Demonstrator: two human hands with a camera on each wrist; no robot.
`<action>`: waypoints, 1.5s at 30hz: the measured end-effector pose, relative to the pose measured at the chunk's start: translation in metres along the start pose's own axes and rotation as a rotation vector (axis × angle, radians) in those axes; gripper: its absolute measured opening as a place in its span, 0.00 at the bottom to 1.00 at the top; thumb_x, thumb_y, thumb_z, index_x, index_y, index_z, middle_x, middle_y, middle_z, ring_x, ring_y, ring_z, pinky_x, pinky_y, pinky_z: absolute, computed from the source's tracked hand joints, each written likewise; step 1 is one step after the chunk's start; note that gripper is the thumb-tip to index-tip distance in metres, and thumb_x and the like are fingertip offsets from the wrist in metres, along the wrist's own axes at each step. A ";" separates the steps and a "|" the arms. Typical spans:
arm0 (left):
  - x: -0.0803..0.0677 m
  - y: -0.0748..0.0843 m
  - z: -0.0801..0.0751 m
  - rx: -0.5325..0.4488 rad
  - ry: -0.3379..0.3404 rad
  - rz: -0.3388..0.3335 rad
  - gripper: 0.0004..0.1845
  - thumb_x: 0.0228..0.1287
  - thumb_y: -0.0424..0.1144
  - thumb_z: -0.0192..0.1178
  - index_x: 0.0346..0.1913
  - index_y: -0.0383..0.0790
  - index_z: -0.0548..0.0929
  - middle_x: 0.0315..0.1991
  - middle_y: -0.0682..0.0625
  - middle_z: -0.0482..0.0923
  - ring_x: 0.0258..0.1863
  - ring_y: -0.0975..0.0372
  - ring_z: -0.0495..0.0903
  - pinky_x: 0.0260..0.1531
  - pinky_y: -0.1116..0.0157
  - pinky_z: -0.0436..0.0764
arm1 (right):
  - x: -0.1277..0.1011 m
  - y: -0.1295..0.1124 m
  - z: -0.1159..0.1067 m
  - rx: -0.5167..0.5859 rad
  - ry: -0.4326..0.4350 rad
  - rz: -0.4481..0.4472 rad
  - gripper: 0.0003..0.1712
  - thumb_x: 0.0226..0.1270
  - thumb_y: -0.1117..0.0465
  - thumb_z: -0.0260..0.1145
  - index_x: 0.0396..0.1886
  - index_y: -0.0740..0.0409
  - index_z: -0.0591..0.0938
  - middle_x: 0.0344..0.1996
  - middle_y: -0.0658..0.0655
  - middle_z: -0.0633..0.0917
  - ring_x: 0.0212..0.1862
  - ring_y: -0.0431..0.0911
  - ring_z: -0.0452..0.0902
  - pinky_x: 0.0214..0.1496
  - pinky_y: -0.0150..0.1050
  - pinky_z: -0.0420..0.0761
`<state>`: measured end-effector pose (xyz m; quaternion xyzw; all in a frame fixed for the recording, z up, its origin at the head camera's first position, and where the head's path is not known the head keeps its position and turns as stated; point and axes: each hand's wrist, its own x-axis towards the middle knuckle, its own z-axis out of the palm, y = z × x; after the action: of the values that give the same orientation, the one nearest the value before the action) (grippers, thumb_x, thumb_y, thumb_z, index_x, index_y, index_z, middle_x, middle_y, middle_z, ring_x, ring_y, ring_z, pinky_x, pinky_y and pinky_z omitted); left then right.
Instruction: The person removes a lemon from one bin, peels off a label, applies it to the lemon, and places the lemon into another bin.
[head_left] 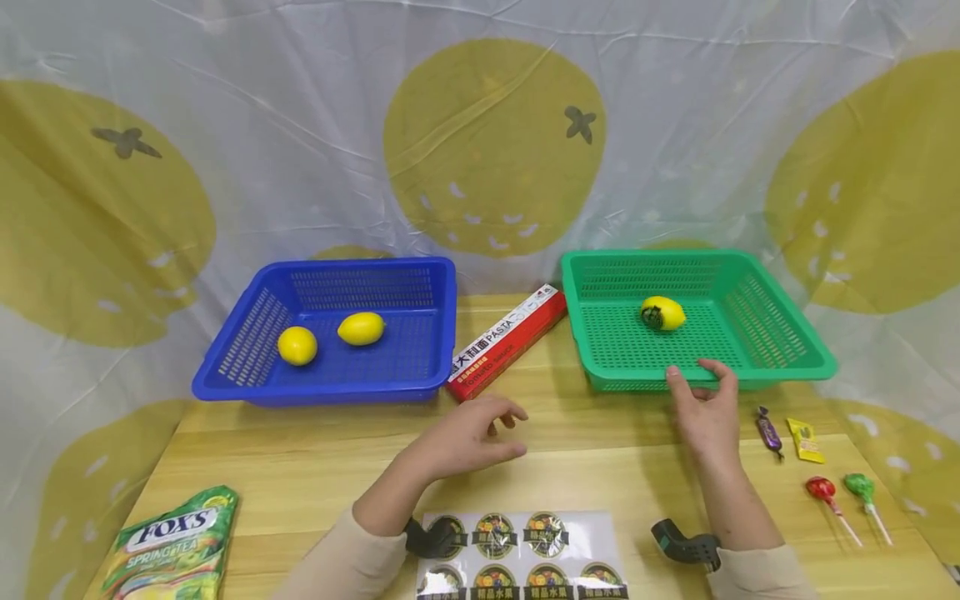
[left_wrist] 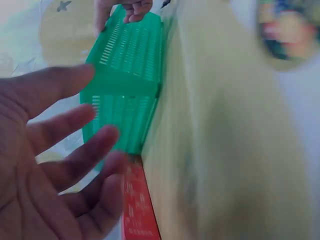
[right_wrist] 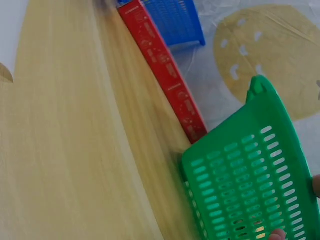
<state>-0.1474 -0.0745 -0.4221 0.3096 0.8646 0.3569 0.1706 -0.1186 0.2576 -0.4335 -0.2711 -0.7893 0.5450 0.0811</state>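
My right hand [head_left: 708, 412] is at the front rim of the green basket [head_left: 783, 362]. Its thumb and a finger reach over that rim, while other fingers curl against the slotted outer wall. Inside the basket lies a lemon [head_left: 672, 313] with a dark sticker on one end. My left hand [head_left: 472, 437] hovers over the table with loosely bent fingers and nothing in them. Ahead of it lies a red and white pasta box [head_left: 510, 342], between the two baskets. In the blue basket [head_left: 322, 392] are two plain lemons, one rounder [head_left: 297, 346] and one lying lengthwise [head_left: 362, 329].
A sheet of round fruit stickers [head_left: 517, 554] lies at the front. A green Fox's candy bag [head_left: 176, 546] is at front left. On the right are a purple candy [head_left: 768, 433], a yellow candy [head_left: 806, 440], a red lollipop [head_left: 822, 489] and a green lollipop [head_left: 861, 487]. A patterned curtain [head_left: 300, 150] hangs behind.
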 end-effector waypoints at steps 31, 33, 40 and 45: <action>-0.017 -0.017 0.033 0.159 -0.131 -0.074 0.16 0.59 0.42 0.74 0.50 0.50 0.85 0.29 0.59 0.74 0.31 0.71 0.69 0.35 0.73 0.72 | -0.058 -0.002 0.079 -0.484 -0.847 -0.556 0.17 0.65 0.59 0.73 0.53 0.54 0.85 0.24 0.45 0.78 0.24 0.35 0.70 0.28 0.31 0.72; -0.017 -0.020 0.033 0.152 -0.112 -0.076 0.18 0.56 0.44 0.75 0.49 0.51 0.85 0.30 0.59 0.74 0.31 0.71 0.70 0.34 0.72 0.72 | -0.056 -0.003 0.083 -0.537 -0.846 -0.579 0.16 0.62 0.61 0.75 0.50 0.53 0.85 0.23 0.44 0.77 0.23 0.35 0.69 0.27 0.31 0.71; -0.014 -0.022 0.033 0.144 -0.112 -0.106 0.20 0.52 0.48 0.78 0.49 0.55 0.85 0.32 0.59 0.73 0.31 0.70 0.70 0.34 0.72 0.72 | -0.053 -0.010 0.090 -0.617 -0.847 -0.600 0.13 0.56 0.64 0.76 0.40 0.48 0.84 0.21 0.44 0.74 0.24 0.37 0.68 0.27 0.32 0.69; -0.012 -0.023 0.030 0.157 -0.138 -0.115 0.20 0.54 0.47 0.78 0.51 0.57 0.87 0.34 0.59 0.73 0.32 0.70 0.71 0.35 0.72 0.73 | -0.052 -0.011 0.089 -0.633 -0.855 -0.615 0.13 0.55 0.62 0.77 0.38 0.48 0.82 0.21 0.44 0.75 0.23 0.36 0.69 0.27 0.32 0.70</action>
<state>-0.1321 -0.0801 -0.4581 0.2958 0.8924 0.2556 0.2251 -0.1168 0.1552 -0.4503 0.2004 -0.9175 0.2965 -0.1736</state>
